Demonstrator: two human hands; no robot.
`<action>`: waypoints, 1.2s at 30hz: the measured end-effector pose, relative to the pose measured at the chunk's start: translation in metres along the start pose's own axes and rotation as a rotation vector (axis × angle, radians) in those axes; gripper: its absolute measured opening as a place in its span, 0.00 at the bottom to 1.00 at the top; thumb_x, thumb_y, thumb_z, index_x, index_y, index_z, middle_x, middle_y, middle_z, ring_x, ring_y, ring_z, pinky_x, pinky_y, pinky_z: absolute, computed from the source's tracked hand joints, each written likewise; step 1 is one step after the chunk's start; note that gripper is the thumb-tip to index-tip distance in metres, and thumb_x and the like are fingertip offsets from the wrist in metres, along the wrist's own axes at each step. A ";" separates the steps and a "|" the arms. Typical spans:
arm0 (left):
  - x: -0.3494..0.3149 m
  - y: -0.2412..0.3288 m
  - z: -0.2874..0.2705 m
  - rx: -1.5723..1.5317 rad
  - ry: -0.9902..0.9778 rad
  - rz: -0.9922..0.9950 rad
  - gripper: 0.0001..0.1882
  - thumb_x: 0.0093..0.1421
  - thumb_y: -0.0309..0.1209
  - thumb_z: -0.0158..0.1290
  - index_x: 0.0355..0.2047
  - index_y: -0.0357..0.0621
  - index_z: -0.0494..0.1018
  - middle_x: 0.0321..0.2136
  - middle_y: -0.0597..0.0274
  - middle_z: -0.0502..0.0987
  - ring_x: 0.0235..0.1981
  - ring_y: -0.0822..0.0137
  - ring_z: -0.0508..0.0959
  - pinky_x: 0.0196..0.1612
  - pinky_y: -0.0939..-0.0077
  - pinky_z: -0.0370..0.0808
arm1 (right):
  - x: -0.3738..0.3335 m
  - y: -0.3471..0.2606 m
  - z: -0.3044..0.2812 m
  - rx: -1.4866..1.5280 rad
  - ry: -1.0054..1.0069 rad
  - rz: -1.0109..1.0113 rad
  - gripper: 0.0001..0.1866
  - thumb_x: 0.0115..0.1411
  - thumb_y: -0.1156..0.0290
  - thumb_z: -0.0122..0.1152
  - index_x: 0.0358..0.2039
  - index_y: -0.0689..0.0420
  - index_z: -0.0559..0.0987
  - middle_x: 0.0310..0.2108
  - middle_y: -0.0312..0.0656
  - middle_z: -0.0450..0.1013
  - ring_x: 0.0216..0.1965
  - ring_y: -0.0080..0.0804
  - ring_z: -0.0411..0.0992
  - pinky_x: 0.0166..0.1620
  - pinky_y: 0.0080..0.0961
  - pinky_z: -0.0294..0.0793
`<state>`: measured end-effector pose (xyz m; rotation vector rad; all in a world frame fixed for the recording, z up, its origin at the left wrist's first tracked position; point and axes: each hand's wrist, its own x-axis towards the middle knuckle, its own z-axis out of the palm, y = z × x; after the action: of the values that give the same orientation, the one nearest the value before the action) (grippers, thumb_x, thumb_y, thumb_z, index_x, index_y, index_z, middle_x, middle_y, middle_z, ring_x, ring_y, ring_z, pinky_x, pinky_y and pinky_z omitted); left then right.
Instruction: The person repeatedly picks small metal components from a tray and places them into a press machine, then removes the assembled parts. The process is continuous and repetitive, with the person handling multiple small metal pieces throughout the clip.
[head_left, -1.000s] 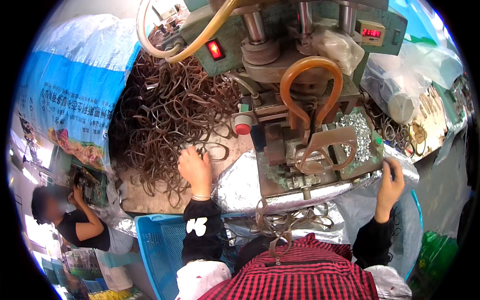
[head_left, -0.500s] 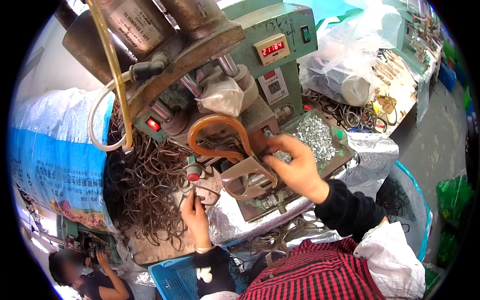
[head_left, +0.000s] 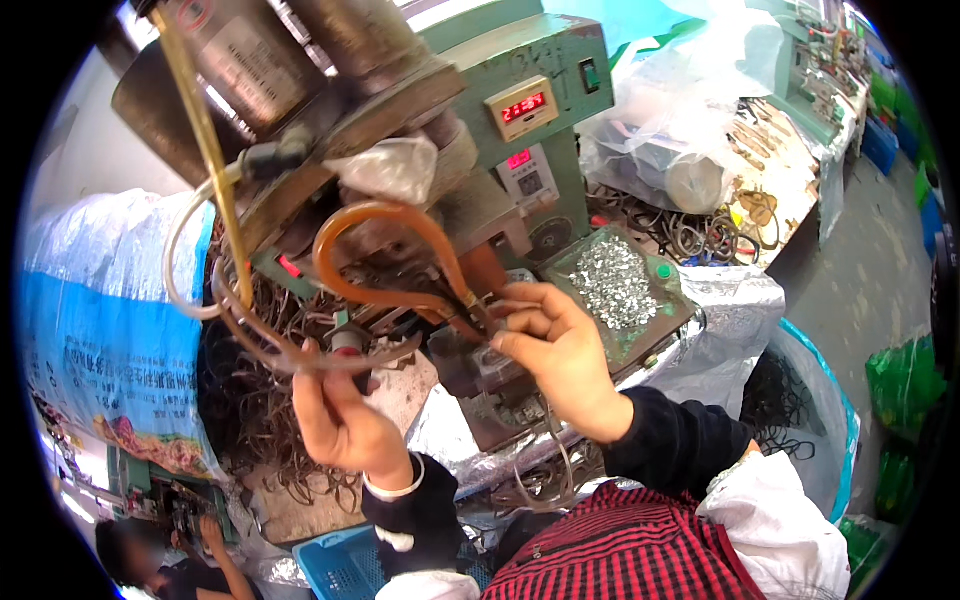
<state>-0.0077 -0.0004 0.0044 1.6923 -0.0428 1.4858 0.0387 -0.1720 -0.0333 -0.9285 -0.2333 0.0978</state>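
Note:
My left hand (head_left: 345,420) is closed, its thumb and fingers pinching a curved, brownish translucent strip (head_left: 270,345). The strip is blurred and arches up to the left, passing in front of a red push button (head_left: 347,343). At the front of the green press (head_left: 550,60), my right hand (head_left: 565,360) pinches the dark-tipped ends of an orange loop-shaped tool (head_left: 330,262). The fingers partly hide those ends. Below them lies the press's dark metal die block (head_left: 470,370).
Silvery scraps (head_left: 615,285) cover a green plate on the right. Brown looped strips (head_left: 265,420) are heaped at left beside a blue-white sack (head_left: 110,330). A blue basket (head_left: 340,570) stands below. Another person (head_left: 170,560) sits at lower left.
My left hand has moved left and now holds a larger brown strip. The greyish translucent piece at the die is no longer there. The orange loop and right hand have shifted left.

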 end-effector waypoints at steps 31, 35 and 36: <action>-0.053 -0.007 0.012 0.054 -0.610 0.568 0.17 0.49 0.10 0.50 0.38 0.38 0.76 0.33 0.51 0.81 0.27 0.57 0.76 0.28 0.69 0.71 | -0.027 0.031 -0.145 -0.918 0.613 -0.638 0.09 0.48 0.82 0.63 0.31 0.60 0.76 0.28 0.46 0.71 0.33 0.46 0.71 0.39 0.36 0.71; -0.053 -0.006 0.014 0.081 -0.612 0.570 0.19 0.51 0.10 0.50 0.42 0.40 0.75 0.34 0.51 0.81 0.26 0.57 0.77 0.27 0.69 0.73 | -0.017 0.037 -0.146 -1.189 0.475 -0.901 0.09 0.47 0.83 0.62 0.31 0.59 0.80 0.28 0.43 0.73 0.33 0.43 0.72 0.38 0.34 0.71; -0.052 -0.007 0.013 0.082 -0.607 0.603 0.20 0.51 0.10 0.51 0.42 0.40 0.76 0.34 0.50 0.81 0.26 0.58 0.77 0.27 0.70 0.73 | -0.016 0.035 -0.145 -1.198 0.449 -0.877 0.09 0.47 0.83 0.62 0.30 0.59 0.80 0.28 0.43 0.73 0.33 0.43 0.72 0.38 0.34 0.71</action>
<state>-0.0087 -0.0289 -0.0412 2.2660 -0.8928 1.3197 0.0583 -0.2673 -0.1470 -1.9017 -0.2555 -1.1672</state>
